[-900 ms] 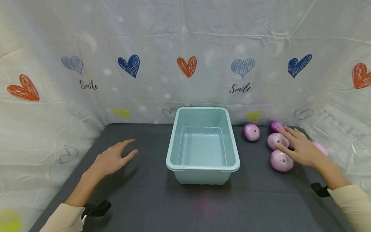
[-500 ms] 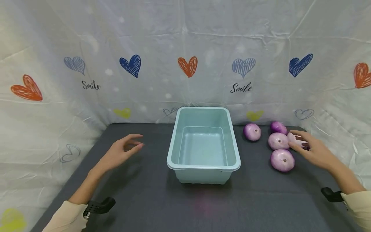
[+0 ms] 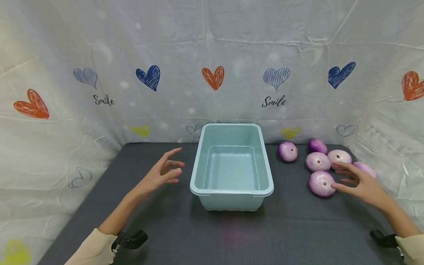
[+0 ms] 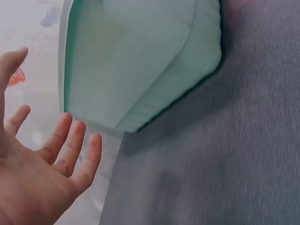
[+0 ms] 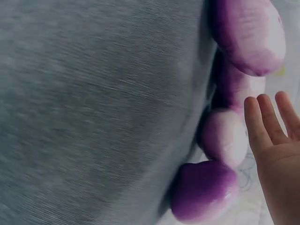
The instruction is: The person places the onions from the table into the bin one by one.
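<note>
Left of a pale blue-green plastic basin [image 3: 232, 202], my left hand [image 3: 160, 175] hovers with loosely bent fingers and holds nothing. The left wrist view has those fingers [image 4: 72, 147] apart from the basin's side [image 4: 154, 79]. My right hand [image 3: 362, 186] is at the right group of round purple-and-white vegetables, which look like onions. Its fingertips are close to the nearest onion [image 3: 321, 183] and a pale onion [image 3: 339, 157]; whether they touch cannot be told from the head view. In the right wrist view its relaxed fingers [image 5: 257, 126] stand beside the onions [image 5: 224, 136], gripping none.
A single onion [image 3: 287, 151] sits between the basin and the group. Another onion [image 3: 365, 168] lies at the right edge, partly behind my right hand. The dark grey tabletop [image 3: 232, 239] meets a white curtain [image 3: 241, 44] printed with hearts at the back and sides.
My left hand has moved right, toward the basin. My right hand has drawn back toward me from over the far onions, uncovering the pale one. The onions and basin stay put.
</note>
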The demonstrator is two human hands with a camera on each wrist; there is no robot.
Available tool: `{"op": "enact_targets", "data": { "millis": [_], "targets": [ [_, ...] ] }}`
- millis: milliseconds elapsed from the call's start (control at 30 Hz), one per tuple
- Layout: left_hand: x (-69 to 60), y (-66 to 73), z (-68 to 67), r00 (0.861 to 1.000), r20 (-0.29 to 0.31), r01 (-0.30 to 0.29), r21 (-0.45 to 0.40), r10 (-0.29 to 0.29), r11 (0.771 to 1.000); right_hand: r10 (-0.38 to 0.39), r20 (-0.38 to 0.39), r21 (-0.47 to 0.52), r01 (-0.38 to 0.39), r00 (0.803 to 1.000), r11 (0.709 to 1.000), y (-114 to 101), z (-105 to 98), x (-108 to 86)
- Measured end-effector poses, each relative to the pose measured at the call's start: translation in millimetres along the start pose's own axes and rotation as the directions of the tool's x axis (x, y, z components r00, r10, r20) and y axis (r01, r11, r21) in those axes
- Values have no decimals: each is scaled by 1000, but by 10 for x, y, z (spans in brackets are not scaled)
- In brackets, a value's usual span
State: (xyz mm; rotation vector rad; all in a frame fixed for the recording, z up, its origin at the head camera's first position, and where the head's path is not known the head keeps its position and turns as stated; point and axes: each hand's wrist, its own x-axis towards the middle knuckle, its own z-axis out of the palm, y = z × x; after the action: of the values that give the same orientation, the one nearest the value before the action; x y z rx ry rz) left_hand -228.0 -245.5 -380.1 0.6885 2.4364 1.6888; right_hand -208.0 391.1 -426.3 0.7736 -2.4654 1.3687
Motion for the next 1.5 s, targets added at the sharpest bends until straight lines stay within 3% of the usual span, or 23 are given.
{"op": "enact_targets", "data": {
  "millis": [233, 667, 1200, 1500],
  "targets": [
    [125, 24, 136, 1000, 25, -6, -60, 7, 998, -53, 22, 51, 51, 998, 997, 87, 79, -86],
    [252, 46, 198, 998, 56, -14, -75, 19, 997, -35, 35, -23, 36, 999, 999, 168, 226, -29],
    [306, 8, 253, 995, 51, -89, 27, 87, 996, -39, 80, -11, 40, 996, 999, 192, 274, 50],
    [303, 23, 267, 996, 66, -54, 43, 52, 998, -25, 71, -4, 25, 997, 1000, 151, 256, 62]
  ]
}}
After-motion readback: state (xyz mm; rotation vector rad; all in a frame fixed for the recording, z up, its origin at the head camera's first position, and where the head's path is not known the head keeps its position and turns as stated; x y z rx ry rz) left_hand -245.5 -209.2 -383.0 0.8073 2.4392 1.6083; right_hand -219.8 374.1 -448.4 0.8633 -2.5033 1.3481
